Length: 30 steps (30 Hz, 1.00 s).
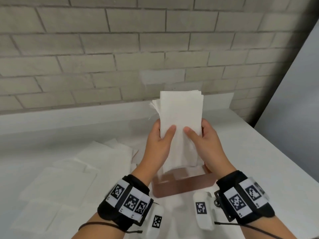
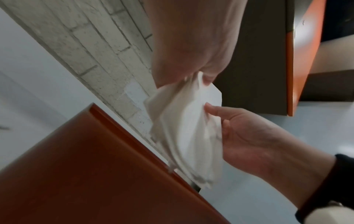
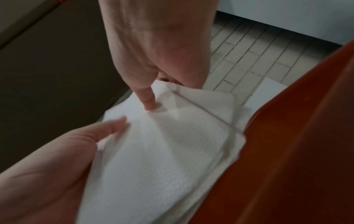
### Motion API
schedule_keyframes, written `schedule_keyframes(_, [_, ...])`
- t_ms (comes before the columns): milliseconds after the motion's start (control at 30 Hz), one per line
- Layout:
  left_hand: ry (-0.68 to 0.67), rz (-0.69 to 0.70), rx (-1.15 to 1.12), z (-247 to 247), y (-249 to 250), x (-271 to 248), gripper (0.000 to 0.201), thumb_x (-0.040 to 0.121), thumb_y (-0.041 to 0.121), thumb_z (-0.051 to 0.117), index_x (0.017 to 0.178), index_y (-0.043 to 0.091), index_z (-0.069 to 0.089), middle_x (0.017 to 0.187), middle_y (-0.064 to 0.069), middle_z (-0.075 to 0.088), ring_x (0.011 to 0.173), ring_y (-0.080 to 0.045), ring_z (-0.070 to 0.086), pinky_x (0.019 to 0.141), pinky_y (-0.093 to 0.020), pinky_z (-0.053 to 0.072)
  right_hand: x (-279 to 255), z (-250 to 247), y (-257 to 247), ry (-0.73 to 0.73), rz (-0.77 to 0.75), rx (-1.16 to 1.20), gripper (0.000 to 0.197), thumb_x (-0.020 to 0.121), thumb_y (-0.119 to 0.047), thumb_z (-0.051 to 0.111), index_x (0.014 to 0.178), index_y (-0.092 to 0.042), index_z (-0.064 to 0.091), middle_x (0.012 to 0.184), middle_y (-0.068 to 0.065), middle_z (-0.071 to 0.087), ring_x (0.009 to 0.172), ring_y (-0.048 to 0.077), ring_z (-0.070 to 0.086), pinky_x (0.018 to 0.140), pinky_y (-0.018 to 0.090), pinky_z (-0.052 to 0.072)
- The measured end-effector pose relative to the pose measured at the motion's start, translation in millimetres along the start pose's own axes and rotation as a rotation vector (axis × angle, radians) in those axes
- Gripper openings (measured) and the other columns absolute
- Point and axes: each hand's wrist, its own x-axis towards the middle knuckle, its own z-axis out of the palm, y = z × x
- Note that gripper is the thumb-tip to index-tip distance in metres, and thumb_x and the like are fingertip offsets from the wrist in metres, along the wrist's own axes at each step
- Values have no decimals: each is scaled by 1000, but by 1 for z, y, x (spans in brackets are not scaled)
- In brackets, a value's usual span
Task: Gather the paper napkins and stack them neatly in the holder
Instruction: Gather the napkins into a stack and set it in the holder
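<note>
Both hands hold one upright stack of white paper napkins (image 1: 181, 112) from its two sides, thumbs on the near face and fingers behind. My left hand (image 1: 162, 133) grips the left edge and my right hand (image 1: 198, 131) the right edge. The top sheets fan out unevenly at the upper left. The stack's lower end reaches the top of the reddish-brown holder (image 1: 183, 185) just below the hands. In the left wrist view the napkins (image 2: 184, 130) hang beside the holder (image 2: 95, 166). In the right wrist view the napkins (image 3: 162, 144) lie against the holder wall (image 3: 296, 136).
Several loose white napkins (image 1: 82, 163) lie spread over the white table (image 1: 259, 169) to the left of the holder. A grey brick wall (image 1: 103, 49) stands close behind. The table's right edge runs diagonally at the right.
</note>
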Motion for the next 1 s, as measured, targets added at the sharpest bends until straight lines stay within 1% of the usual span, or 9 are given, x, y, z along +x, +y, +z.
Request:
schedule_keyframes(100, [-20,38,28,2,-7,5,23,95,16,54,110,32,55,111,8,67,100,-5,66,82,-22,55,5,-3,12,-28,54,46,46,89,-27,65,131,-19,47,123,-6,61,111,8,60,92,31,52])
schedule_keyframes(200, [-41,33,56,3,-12,12,28,93,16,57,109,38,53,111,10,66,101,-3,65,82,-21,54,10,-2,21,-48,105,111,37,91,-24,62,126,-19,51,119,-1,66,109,17,64,93,41,53])
schedule_keyframes(333, [15,28,89,-5,-27,18,40,89,19,63,125,27,47,120,11,61,107,0,60,87,-20,52,8,2,31,-18,79,136,30,94,-13,55,124,-19,51,115,-3,67,104,13,66,87,31,55])
schedule_keyframes(433, [11,7,101,-5,-35,14,47,89,20,62,131,21,41,122,9,59,107,2,59,88,-19,51,1,10,40,-46,83,120,32,94,-11,56,124,-18,47,116,-4,64,108,11,64,89,27,54])
schedule_keyframes(500, [-13,-17,110,-1,-40,9,44,91,19,61,128,27,39,117,13,58,101,9,58,84,-13,49,-1,14,47,-44,90,111,38,93,-11,57,128,-18,45,118,-4,63,108,7,62,89,23,52])
schedule_keyframes(633, [9,-20,99,2,-45,3,37,94,20,55,116,42,36,108,21,56,91,17,58,75,-9,49,-1,14,52,-51,109,130,35,94,-10,55,126,-19,45,118,0,62,110,13,61,93,30,51])
schedule_keyframes(733, [-24,-38,89,5,-43,0,39,95,19,52,124,38,33,109,21,55,89,19,57,72,-5,47,-4,16,49,-93,84,117,35,95,-9,53,123,-27,45,117,-5,62,105,3,63,89,23,52])
schedule_keyframes(867, [85,0,68,4,-45,6,43,96,19,51,134,29,33,115,19,55,98,10,58,86,-19,50,-2,12,46,-20,27,172,32,94,-7,55,116,-29,49,114,-4,65,103,9,64,87,30,53])
schedule_keyframes(1000, [15,-44,96,12,-45,1,40,98,18,47,134,27,33,110,18,55,90,19,56,74,-5,48,-2,9,47,-35,2,129,42,90,-7,61,124,-23,45,117,-4,61,107,8,62,87,27,53])
